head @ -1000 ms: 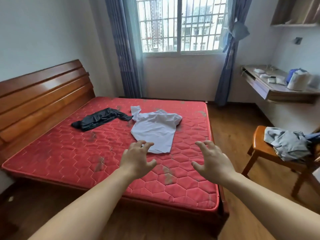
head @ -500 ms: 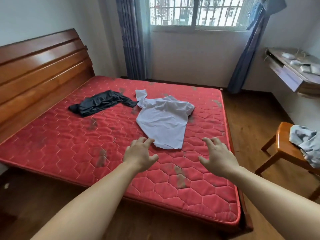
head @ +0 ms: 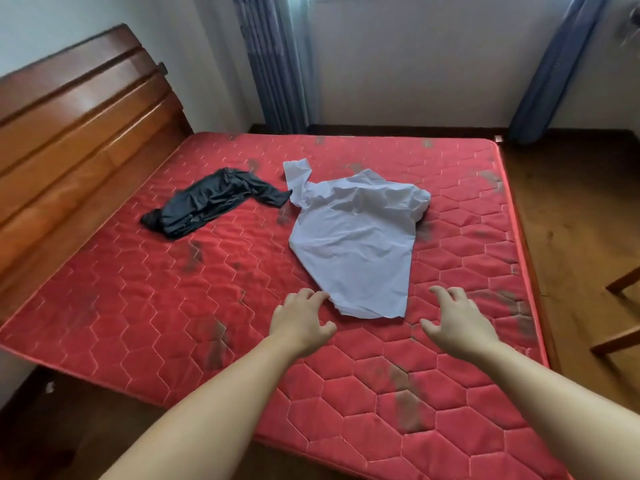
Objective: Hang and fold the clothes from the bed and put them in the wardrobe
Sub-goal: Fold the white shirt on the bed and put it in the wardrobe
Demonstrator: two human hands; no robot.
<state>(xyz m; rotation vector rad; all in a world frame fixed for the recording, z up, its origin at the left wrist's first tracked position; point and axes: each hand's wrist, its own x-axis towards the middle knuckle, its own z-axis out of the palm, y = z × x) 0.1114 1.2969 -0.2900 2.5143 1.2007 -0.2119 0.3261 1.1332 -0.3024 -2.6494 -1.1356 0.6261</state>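
Note:
A pale blue shirt lies crumpled flat on the red quilted mattress, its hem toward me. Left of it lies a bunched black garment. My left hand reaches out with loosely bent fingers, its fingertips right at the shirt's lower left hem; whether they touch it I cannot tell. My right hand hovers just right of the hem, fingers spread, holding nothing.
A wooden headboard runs along the left. Blue curtains hang on the far wall. Wooden floor lies to the right of the bed, with chair legs at the right edge.
I have moved closer and look further down at the bed. Both hands have advanced toward the shirt's hem, now flanking it; the window, desk and chair seat left the view.

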